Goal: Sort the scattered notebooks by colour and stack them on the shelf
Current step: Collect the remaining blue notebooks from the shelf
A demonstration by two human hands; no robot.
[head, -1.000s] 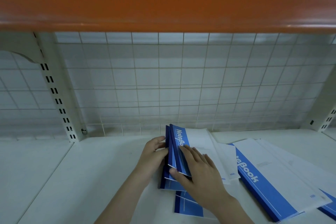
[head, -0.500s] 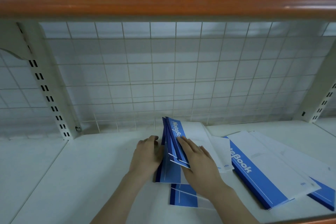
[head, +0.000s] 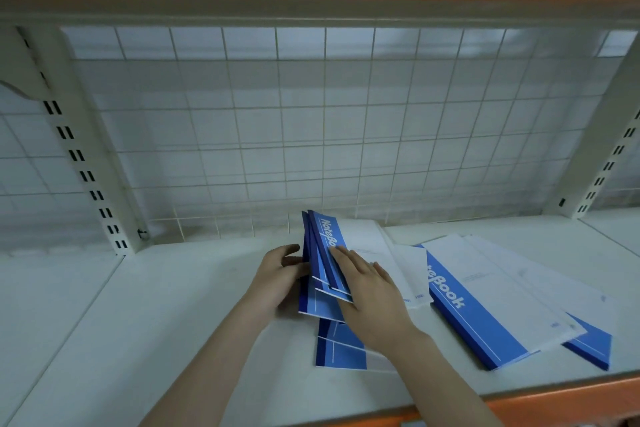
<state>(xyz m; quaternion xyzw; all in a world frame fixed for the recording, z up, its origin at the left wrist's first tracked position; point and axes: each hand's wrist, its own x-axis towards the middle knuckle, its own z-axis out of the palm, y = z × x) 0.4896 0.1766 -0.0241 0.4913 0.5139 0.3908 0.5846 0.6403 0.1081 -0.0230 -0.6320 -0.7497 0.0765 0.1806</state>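
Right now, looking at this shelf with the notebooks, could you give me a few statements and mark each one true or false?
1. Both hands are on the blue notebooks. True.
2. The notebooks on the shelf are red. False: they are blue and white.
3. The right hand lies flat on a cover with straight fingers. True.
4. A solid wooden board backs the shelf. False: it is a wire grid.
5. More notebooks lie right of the hands. True.
6. The left hand hangs idle off the shelf. False: it touches the notebooks' left edge.
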